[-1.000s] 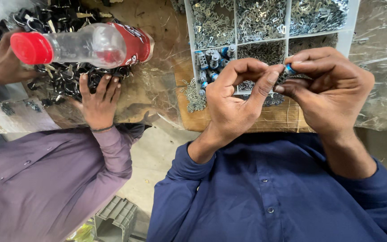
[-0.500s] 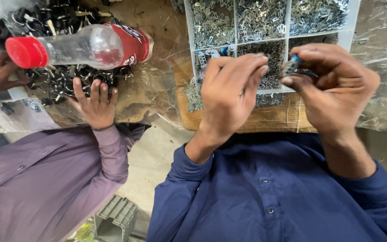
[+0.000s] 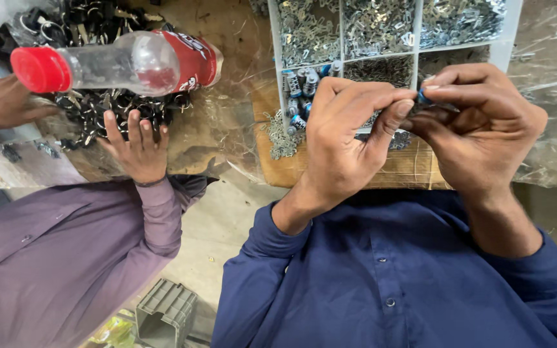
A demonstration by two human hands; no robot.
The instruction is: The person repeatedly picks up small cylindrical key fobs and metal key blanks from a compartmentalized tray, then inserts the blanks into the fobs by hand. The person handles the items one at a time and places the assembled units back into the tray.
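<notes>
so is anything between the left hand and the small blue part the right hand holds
Nothing visible. The left hand has its fingertips right at the small blue part pinched in the right hand, over the divided tray. The bottle and the other person's hand lie well off to the side.

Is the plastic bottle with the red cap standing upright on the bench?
No, the bottle lies on its side across a pile of dark metal parts, its red cap pointing sideways.
</notes>
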